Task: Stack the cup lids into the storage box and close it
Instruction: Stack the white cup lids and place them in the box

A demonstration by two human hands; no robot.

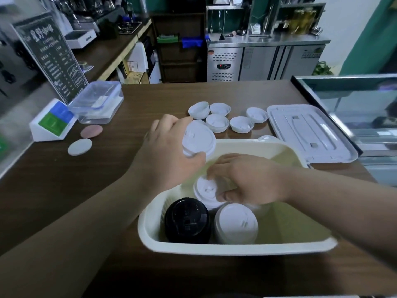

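Right now both bare hands work over the cream-coloured rectangular plastic storage box (150,229), which sits open on the dark wood-grain bench (64,190). The left hand (165,155) holds a short stack of white plastic cup lids (198,141) above the box's far-left rim — its fingers (171,123) curl over the top of the stack and the thumb presses in from below. The right hand (247,179) reaches down inside the box, its fingers (228,195) pinching a second stack of white lids (206,190) that stands near the box's middle. Nearer the camera, inside the same box, a stack of black plastic lids (187,220) stands just beside another stack of white lids (236,224); whether the two touch is unclear.

Beyond the box, five loose white lids (218,122) lie upside down on the bench in a small cluster, some touching each other. The flat white box cover (309,132) lies to the right of them, just beside the box's far-right corner. Well off to the left sit two round coasters (80,147) and a clear lidded container (96,102).
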